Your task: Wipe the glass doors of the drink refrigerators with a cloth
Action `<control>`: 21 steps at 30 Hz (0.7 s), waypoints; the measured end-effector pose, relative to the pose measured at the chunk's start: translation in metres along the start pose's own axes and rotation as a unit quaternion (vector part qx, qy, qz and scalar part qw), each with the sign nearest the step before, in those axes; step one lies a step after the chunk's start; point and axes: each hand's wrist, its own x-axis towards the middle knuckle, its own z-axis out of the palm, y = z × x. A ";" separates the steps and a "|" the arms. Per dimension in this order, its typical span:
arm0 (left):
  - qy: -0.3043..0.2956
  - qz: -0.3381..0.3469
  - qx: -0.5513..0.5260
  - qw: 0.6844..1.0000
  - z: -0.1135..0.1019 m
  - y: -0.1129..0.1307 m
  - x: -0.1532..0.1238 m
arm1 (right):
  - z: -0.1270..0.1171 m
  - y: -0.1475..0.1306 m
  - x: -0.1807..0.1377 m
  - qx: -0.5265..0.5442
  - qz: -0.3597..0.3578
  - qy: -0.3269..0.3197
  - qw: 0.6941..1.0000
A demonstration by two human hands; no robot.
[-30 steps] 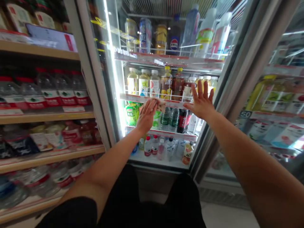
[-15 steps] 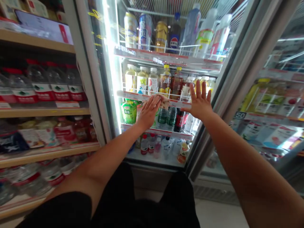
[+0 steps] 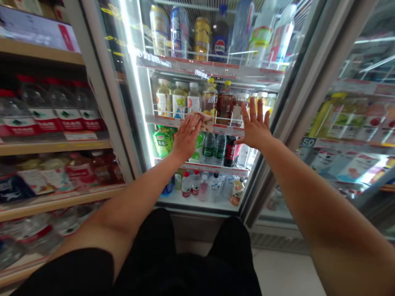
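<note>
My left hand (image 3: 187,137) is laid against the glass door of a lit drinks fridge, at about the height of the middle shelves. Under its fingers is a crumpled pale cloth (image 3: 206,122) with darker marks, sticking out to the right of the fingertips. To the right, my right hand (image 3: 255,128) rests on the same pane, fingers spread, holding nothing. Behind the glass are tea bottles (image 3: 210,98) with yellow caps, dark green bottles (image 3: 220,149) and a green pouch-like pack (image 3: 163,142).
Cans (image 3: 202,37) and tall bottles fill the upper fridge shelf, small bottles (image 3: 186,185) the bottom. Open wooden shelves (image 3: 55,147) with red-capped water bottles (image 3: 63,105) stand at left. A metal door frame (image 3: 286,94) and another glass-fronted fridge are at right.
The view has shifted slightly, so most things sit a little further left. My left hand and the cloth stay near the same shelf edge; my right hand remains spread on the glass.
</note>
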 end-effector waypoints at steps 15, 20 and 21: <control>-0.003 0.045 0.002 0.999 0.002 0.003 0.000 | -0.001 0.000 -0.004 -0.010 0.002 0.016 1.000; -0.043 0.105 0.000 0.994 0.006 0.010 -0.020 | 0.000 0.000 -0.005 -0.001 0.001 0.015 1.000; -0.043 0.114 0.001 0.993 0.006 0.008 -0.020 | 0.000 0.000 -0.005 0.000 0.002 0.014 1.000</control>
